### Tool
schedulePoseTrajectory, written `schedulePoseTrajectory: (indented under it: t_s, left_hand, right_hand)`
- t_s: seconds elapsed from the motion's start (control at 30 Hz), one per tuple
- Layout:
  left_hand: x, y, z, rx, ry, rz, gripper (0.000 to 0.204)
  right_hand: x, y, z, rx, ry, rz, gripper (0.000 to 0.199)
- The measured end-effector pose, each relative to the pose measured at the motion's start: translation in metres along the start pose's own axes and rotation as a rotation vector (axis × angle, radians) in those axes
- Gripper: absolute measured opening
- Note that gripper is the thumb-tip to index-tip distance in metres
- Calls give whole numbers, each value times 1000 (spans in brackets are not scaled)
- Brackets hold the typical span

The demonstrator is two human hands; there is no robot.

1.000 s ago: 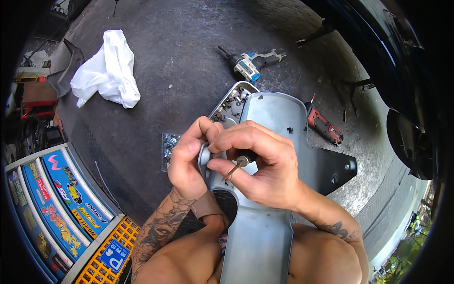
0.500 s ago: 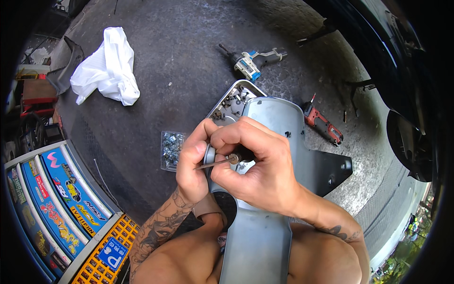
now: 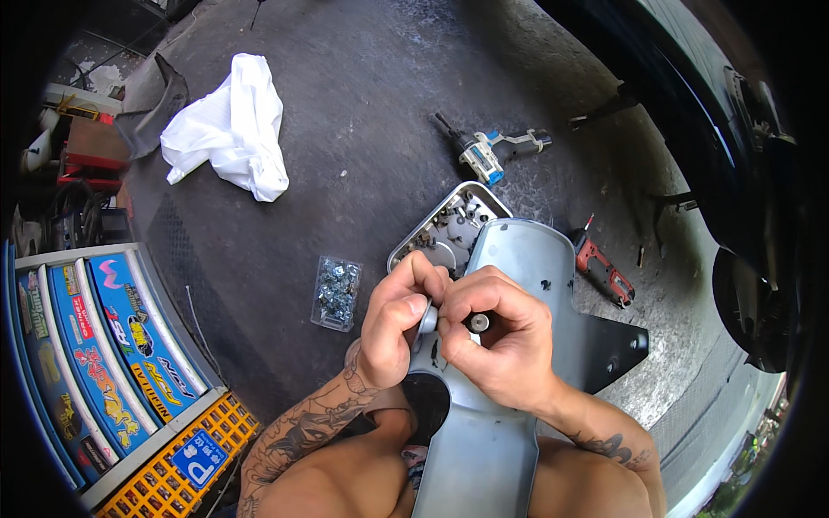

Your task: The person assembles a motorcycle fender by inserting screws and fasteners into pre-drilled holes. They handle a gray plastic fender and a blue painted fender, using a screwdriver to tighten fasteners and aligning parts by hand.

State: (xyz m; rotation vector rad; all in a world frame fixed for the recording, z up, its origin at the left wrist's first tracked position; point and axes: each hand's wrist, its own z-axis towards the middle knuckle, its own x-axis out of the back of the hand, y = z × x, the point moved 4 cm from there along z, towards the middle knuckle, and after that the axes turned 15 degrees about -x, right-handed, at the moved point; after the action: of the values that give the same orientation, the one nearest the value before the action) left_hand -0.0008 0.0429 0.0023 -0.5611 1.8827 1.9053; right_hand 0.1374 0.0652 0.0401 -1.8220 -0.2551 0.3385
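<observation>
My left hand (image 3: 393, 332) pinches a small round grey cap (image 3: 427, 318) between thumb and fingers, its rim toward my right hand. Curled fingers of my right hand (image 3: 501, 337) close around a small tool (image 3: 479, 323); only its round metal end and a bit of dark body show, so its kind is unclear. The fingertips of both hands meet at the cap. Below them, a long grey moulded panel (image 3: 475, 440) lies across my lap, with a rounded cutout at its left side and a black bracket-like part (image 3: 617, 358) sticking out at its right.
A metal tray (image 3: 413, 250) of loose hardware lies partly under the panel. Nearby are a clear box (image 3: 337, 293) of clips, a blue-and-white power tool (image 3: 484, 155) and a red-and-black one (image 3: 604, 272). A white bag (image 3: 233, 129) and a stickered drawer cabinet (image 3: 112, 345) are at left.
Both hands sit slightly farther right and lower in view, as does the whole scene. The thin metal shaft seen earlier beside my right thumb no longer shows. Both grips remain closed.
</observation>
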Motion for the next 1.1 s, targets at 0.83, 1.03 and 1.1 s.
schedulePoseTrajectory:
  t_s: [0.83, 1.03, 1.1]
  left_hand:
    - [6, 5, -1, 4, 118, -55, 29]
    - [4, 10, -2, 15, 113, 108, 31]
    - [2, 12, 1, -34, 68, 151, 30]
  right_hand:
    - [-5, -38, 8, 33, -20, -328, 22]
    - [-8, -51, 13, 44, -31, -377, 22]
    - [-6, -48, 13, 41, -37, -355, 25]
